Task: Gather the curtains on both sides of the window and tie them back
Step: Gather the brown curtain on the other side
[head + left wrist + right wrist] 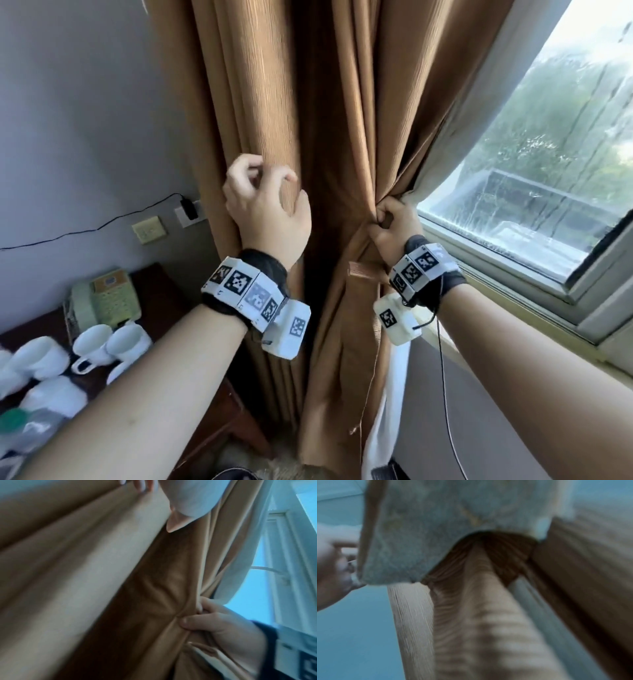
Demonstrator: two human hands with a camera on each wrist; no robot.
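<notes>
Gathering brown curtain [274, 102] at window's left edge, hanging in deep folds between wall and window [548, 154]. Right hand [394, 224] clamped on bunched inner edge, thumb and fingers pinching fabric into tight knot of creases just beside window frame; pale lining [442, 164] pulled taut from that pinch. Left hand [263, 205] at outer folds, fingers curled like claw, thumb against a pleat; looks like loose hook on fabric, not full grip. Short strip, probably tieback [363, 270], poking out below right wrist, not yet wrapped round bundle. Thin loose cord [368, 387] dangling down curtain's front.

Risks: left hand's light hold could let outer pleats slide off, leaving bundle half gathered; letting go with right to reach tieback would drop inner folds; dangling cord could snag wristband.

Left wrist view shows right hand [219, 622] pinch close up, thumb flat over crease star, plus left fingertips [142, 486] on a fold; head view hides thumb detail. Right wrist view blurred, only ribbed folds and lining. Head view alone shows side table [154, 284] with phone [106, 298] and white mugs [109, 342] left of curtain.
</notes>
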